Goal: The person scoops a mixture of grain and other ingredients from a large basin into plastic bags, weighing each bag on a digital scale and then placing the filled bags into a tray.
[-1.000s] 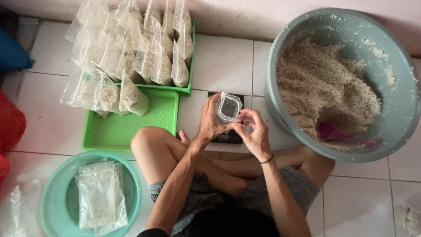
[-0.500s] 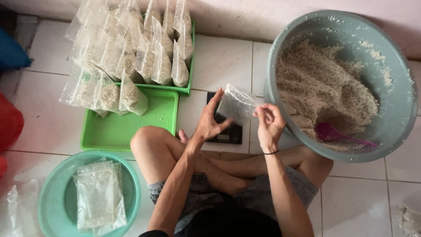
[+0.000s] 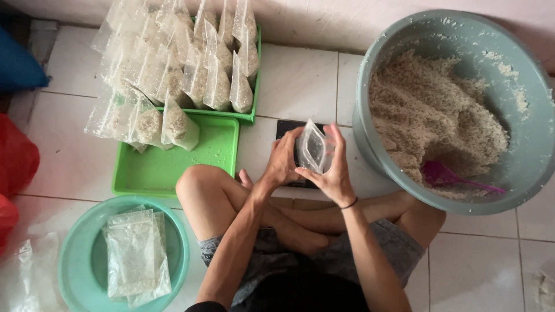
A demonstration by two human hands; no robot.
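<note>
Both hands now grip one small clear pouch (image 3: 314, 151) above the dark scale (image 3: 287, 132): left hand (image 3: 284, 162) pinching its near edge, right hand (image 3: 330, 169) cupping the far side. Half a second ago it hung flat nearer the big grey basin (image 3: 378, 153); now it is being spread open, empty, with the pink scoop (image 3: 448, 176) untouched in the grain (image 3: 433, 115).
</note>
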